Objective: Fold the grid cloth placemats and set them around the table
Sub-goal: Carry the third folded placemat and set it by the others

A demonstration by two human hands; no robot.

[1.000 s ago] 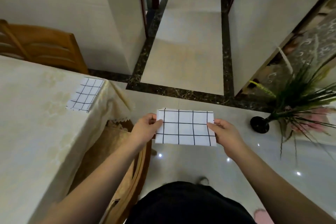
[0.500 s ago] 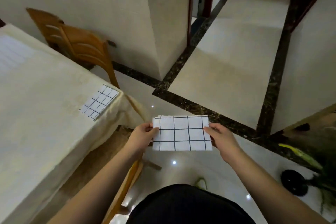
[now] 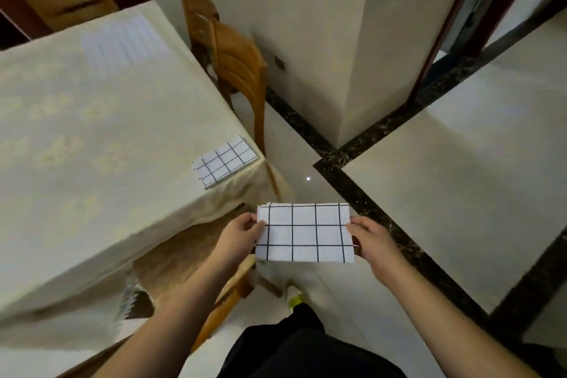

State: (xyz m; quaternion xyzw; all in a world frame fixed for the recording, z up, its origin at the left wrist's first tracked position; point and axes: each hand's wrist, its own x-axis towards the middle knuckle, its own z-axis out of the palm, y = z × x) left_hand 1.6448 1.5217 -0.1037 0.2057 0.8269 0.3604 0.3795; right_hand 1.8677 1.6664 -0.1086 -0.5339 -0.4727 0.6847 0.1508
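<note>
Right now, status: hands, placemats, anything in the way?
Left hand and right hand pinch folded placemat by its short edges, off the table. Second placemat lies at table corner. Wooden chair beyond that corner.

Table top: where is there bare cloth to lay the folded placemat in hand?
The table is bare along its near edge, left of the placed placemat at the right corner, and across the middle. Both hands, left hand and right hand, hold the folded placemat off the table, above the floor.

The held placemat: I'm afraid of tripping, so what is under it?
Under the held placemat only glossy floor tile shows around it; the patch straight beneath is covered.
</note>
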